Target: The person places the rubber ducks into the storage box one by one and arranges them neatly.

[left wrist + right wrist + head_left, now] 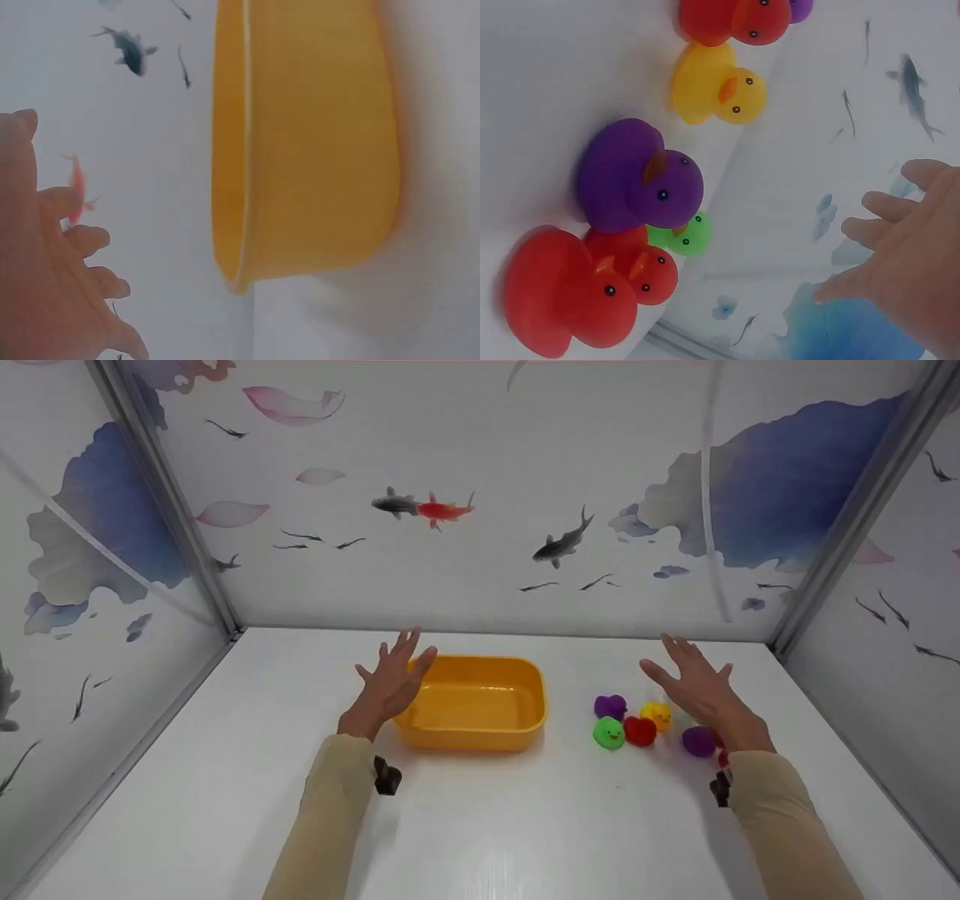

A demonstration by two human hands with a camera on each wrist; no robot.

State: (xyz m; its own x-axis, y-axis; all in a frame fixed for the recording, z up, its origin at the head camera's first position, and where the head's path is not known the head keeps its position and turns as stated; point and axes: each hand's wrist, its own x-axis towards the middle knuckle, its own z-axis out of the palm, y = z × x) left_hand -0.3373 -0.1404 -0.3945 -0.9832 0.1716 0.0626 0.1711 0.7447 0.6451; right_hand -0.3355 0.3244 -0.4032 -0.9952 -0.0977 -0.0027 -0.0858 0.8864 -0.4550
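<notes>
Both hands are raised with fingers spread and hold nothing. The left hand (pixel 391 681) hovers at the left end of a yellow plastic tub (pixel 472 740), hiding its left corner in the head view. In the left wrist view the tub (pixel 322 142) stands beside that hand (pixel 52 262). Above the toy ducks on the right is the right hand (pixel 701 690). A green duck (pixel 608 733), a purple duck (pixel 610 706), a red duck (pixel 640 731) and a yellow duck (pixel 657 715) sit close together. Another purple duck (pixel 630 180) and red ducks (pixel 562 292) lie nearer the right wrist.
A white table (pixel 495 825) carries the tub and ducks. Printed panels (pixel 480 577) with fish and petals rise behind it and at both sides, joined by metal posts (pixel 172 502). Small black devices (pixel 387 776) are worn at the wrists.
</notes>
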